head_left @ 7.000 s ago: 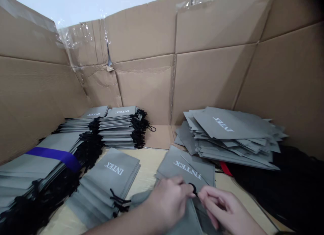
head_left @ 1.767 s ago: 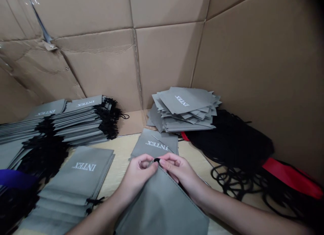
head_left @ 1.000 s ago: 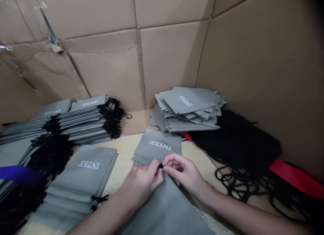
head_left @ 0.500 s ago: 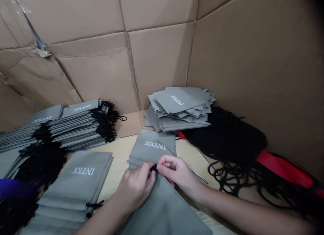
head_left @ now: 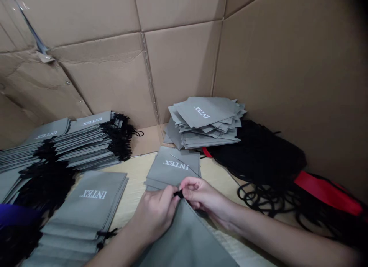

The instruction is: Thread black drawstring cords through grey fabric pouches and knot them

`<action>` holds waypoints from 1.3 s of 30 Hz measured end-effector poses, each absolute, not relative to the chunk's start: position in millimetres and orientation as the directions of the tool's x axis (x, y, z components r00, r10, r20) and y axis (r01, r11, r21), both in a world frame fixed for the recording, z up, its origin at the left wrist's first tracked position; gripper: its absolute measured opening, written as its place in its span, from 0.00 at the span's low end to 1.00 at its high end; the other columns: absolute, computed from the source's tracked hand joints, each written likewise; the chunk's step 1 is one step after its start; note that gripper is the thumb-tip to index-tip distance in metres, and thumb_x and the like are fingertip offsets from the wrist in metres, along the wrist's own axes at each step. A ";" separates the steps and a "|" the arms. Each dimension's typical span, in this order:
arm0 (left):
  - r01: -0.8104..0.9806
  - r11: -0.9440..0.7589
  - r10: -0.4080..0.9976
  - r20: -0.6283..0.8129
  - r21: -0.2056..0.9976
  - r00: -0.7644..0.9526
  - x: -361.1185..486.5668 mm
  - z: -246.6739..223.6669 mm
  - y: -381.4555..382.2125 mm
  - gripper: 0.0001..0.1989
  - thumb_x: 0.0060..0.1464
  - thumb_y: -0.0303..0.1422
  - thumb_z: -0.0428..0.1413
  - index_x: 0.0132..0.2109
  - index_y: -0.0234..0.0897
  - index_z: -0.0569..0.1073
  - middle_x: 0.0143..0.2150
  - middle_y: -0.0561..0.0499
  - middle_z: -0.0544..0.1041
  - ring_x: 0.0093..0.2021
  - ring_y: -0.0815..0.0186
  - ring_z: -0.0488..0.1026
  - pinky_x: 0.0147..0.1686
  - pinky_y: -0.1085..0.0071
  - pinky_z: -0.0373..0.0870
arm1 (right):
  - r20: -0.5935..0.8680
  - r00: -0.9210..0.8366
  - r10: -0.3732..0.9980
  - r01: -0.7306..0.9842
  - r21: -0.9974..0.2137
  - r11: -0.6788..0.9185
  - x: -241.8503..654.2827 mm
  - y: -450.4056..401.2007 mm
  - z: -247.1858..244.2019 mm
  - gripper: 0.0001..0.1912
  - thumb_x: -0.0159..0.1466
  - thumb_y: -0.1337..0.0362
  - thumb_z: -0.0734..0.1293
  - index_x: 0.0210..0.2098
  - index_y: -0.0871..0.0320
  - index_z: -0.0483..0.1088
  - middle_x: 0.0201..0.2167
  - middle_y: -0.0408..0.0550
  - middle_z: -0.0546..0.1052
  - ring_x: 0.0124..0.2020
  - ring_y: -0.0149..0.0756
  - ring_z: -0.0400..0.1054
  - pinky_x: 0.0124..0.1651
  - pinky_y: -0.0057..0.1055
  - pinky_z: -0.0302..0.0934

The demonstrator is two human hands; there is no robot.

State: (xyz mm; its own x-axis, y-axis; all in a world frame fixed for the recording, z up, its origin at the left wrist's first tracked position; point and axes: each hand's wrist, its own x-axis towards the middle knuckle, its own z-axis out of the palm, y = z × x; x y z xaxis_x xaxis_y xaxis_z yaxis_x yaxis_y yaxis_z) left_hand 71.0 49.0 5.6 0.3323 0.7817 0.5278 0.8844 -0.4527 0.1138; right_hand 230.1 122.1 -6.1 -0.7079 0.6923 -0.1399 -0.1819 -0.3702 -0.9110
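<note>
Both hands have closed in slightly since the last frame, the left hand (head_left: pixel 153 215) and right hand (head_left: pixel 204 202) pinching the black cord end (head_left: pixel 178 194) to hold it steady at the corner of the grey drawstring bag (head_left: pixel 186 238).

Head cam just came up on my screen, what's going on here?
A person's left hand and right hand pinch a black cord at the top edge of a grey bag, which lies on a pale board. A small stack of INTEX bags lies just ahead. Corded bag stacks sit to the left, a loose grey pile farther ahead, and a black heap to the right, before cardboard walls.
</note>
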 end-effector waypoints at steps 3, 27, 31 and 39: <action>0.885 -0.437 0.835 0.438 0.164 0.332 71.3 9.2 49.5 0.07 0.60 0.30 0.43 0.39 0.37 0.65 0.26 0.51 0.77 0.24 0.62 0.75 0.22 0.71 0.65 | -0.092 -0.691 0.717 -0.148 -0.953 -0.264 229.5 125.7 -9.5 0.20 0.46 0.51 0.74 0.25 0.59 0.66 0.15 0.34 0.64 0.13 0.20 0.49 0.18 0.22 0.45; 0.711 -0.215 0.971 0.072 0.670 0.226 78.5 30.6 46.1 0.07 0.58 0.32 0.47 0.36 0.38 0.69 0.31 0.53 0.75 0.30 0.68 0.70 0.31 0.76 0.61 | 0.376 -0.834 0.405 0.274 -0.354 0.894 251.0 122.8 0.5 0.15 0.69 0.62 0.45 0.35 0.57 0.60 0.24 0.46 0.72 0.24 0.35 0.65 0.28 0.30 0.52; 0.609 -0.159 0.973 0.018 0.777 0.230 76.6 33.9 49.4 0.07 0.57 0.34 0.49 0.36 0.38 0.70 0.30 0.56 0.73 0.29 0.71 0.66 0.29 0.78 0.59 | 0.352 -0.846 0.401 0.249 -0.404 0.880 252.3 124.5 1.9 0.14 0.69 0.61 0.47 0.34 0.55 0.59 0.24 0.44 0.70 0.23 0.34 0.64 0.28 0.29 0.52; 0.580 -0.116 0.989 0.039 0.806 0.144 72.5 33.3 49.2 0.09 0.58 0.36 0.49 0.33 0.37 0.69 0.23 0.58 0.64 0.25 0.72 0.60 0.26 0.77 0.55 | 0.241 -0.794 0.558 0.150 -0.812 0.564 246.2 132.1 -8.4 0.17 0.68 0.53 0.49 0.27 0.54 0.52 0.17 0.35 0.55 0.17 0.27 0.47 0.20 0.24 0.43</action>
State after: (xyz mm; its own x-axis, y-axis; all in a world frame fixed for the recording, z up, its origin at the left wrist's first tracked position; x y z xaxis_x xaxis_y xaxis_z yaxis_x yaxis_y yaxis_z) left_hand 72.5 49.2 33.3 0.1442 0.9888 0.0386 0.5800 -0.1161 0.8063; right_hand 246.2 132.1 -8.4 -0.7939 0.5582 0.2412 0.1497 0.5639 -0.8122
